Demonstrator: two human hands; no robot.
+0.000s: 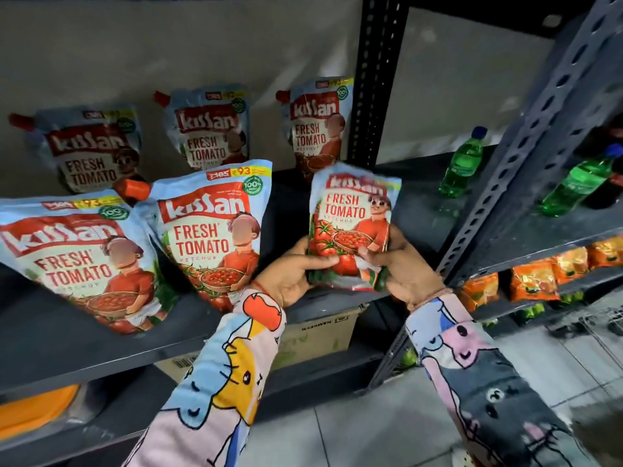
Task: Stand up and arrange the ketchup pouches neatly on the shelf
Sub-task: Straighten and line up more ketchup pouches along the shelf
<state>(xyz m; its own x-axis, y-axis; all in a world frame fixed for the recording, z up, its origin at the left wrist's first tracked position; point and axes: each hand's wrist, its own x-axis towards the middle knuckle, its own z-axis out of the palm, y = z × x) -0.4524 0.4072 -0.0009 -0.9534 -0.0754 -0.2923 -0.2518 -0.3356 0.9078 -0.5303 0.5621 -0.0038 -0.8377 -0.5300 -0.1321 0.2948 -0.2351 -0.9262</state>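
Grip: both hands closed on the lower part of one ketchup pouch [352, 227], holding it upright, label facing the camera, just right of frame centre.
Left hand [296, 274]: at the pouch's 8 o'clock corner, thumb across the front, fingers wrapped behind; palm faces right.
Right hand [406, 267]: at the pouch's 4 o'clock corner, thumb pressed on the front near the bottom edge, fingers behind; back of hand faces right.
Arms: both forearms reach up and forward from 6 o'clock, in cartoon-print sleeves [236, 375]; wrists slightly bent inward toward each other.
Held pouch: top blurred; whether the base touches the shelf [60, 345] cannot be told, hands cover it.
Front pouches: at 9 o'clock of the held one, a second pouch [212, 230] leaning right; further out at 9 o'clock a third pouch [81, 264] leaning left, cut by the frame edge.
Back row: three pouches against the wall at 10 to 12 o'clock, left [91, 150], middle [209, 129], right [317, 126], each with a red cap at top left.
Upright post [377, 79]: at 12 o'clock, just beside the right back pouch.
Neighbour rack: two green bottles [463, 163] [580, 183] at 2 o'clock; orange packets [532, 281] at 3 o'clock on a lower shelf.
Below: cardboard box [320, 335] under the shelf at 6 o'clock.
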